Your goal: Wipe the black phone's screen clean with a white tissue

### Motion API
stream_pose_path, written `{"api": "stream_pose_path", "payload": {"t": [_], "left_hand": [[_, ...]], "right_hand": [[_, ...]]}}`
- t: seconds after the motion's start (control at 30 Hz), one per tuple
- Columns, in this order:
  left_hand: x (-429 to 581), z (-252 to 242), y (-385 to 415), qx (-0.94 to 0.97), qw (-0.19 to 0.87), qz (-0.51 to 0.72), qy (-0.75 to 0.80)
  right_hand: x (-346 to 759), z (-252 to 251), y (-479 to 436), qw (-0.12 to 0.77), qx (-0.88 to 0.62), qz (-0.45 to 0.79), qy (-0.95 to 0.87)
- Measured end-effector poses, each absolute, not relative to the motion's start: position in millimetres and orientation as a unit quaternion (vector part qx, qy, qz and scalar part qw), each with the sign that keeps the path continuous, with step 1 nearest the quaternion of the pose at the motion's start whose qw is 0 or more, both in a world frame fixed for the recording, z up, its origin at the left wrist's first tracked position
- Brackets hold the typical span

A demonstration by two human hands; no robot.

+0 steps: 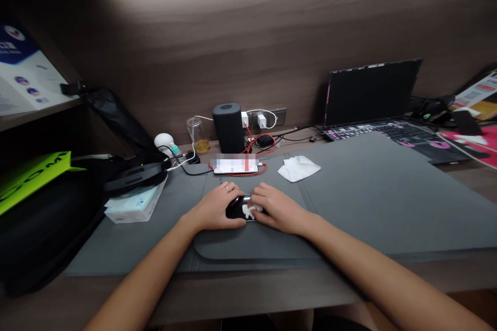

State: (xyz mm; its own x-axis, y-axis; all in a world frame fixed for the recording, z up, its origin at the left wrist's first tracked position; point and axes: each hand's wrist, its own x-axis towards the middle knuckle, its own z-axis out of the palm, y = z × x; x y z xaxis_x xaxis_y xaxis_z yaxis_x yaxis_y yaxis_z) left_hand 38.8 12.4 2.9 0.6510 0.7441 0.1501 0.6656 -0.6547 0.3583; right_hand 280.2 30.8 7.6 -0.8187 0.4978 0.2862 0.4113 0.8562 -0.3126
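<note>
The left hand (217,208) grips a glossy black device (234,209) while the right hand (280,209) pinches crumpled white tissue (247,211) against it; light, even pressure should serve best.

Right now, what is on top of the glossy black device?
A crumpled white tissue, partly under the right hand; the device beneath them and the left hand is hidden.

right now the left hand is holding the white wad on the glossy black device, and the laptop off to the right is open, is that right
Not quite: the head view shows the right hand holding the white wad on the glossy black device, while the left hand holds the device's left end. The laptop off to the right is open.
</note>
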Motion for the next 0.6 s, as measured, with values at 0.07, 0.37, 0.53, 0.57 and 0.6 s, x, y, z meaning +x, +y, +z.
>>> {"api": "stream_pose_path", "payload": {"t": [0.07,0.37,0.53,0.57,0.6], "left_hand": [[38.9,2.8,12.2,0.898,0.138,0.145,0.391],[38.5,2.5,12.2,0.898,0.140,0.145,0.392],[38.6,3.0,11.9,0.898,0.143,0.141,0.391],[38.7,3.1,11.9,0.898,0.144,0.140,0.391],[38.7,3.2,11.9,0.898,0.144,0.139,0.391]], "right_hand": [[279.8,7.5,31.5,0.178,-0.236,0.123,-0.947],[277.2,6.4,27.9,0.185,-0.238,0.141,-0.943],[287.4,6.5,41.0,0.196,-0.304,0.131,-0.923],[289.0,6.8,41.6,0.199,-0.318,0.128,-0.918],[289.4,7.2,40.6,0.200,-0.320,0.127,-0.918]]}}
